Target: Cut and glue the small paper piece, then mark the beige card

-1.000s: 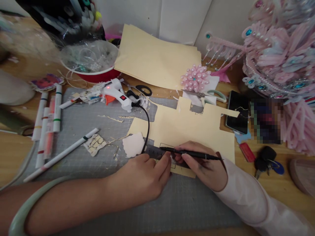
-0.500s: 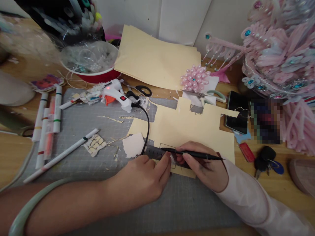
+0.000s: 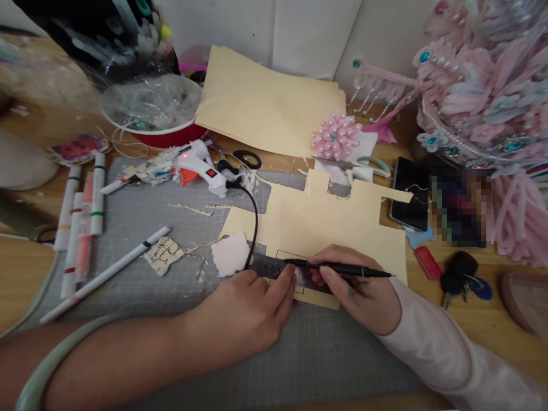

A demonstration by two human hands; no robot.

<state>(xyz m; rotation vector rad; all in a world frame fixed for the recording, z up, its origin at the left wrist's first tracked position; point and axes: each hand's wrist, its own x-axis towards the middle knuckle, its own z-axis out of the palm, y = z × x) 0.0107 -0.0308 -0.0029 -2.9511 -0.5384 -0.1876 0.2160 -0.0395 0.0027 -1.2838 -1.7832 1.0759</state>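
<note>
While the left hand (image 3: 256, 305) rests on the dark ruler (image 3: 263, 264), grip indeterminable, the cream card (image 3: 325, 222) on the grey mat (image 3: 325, 359) bears a partly visible drawn outline (image 3: 291, 253), completion unconfirmed; the right hand (image 3: 363, 291) is clamped on the black pen (image 3: 349, 269).

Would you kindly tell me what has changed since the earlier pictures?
The right hand has moved the black pen slightly rightward along the ruler. Nothing was picked up or let go. The left hand stays on the ruler; the cut card and glue gun stay put.
</note>
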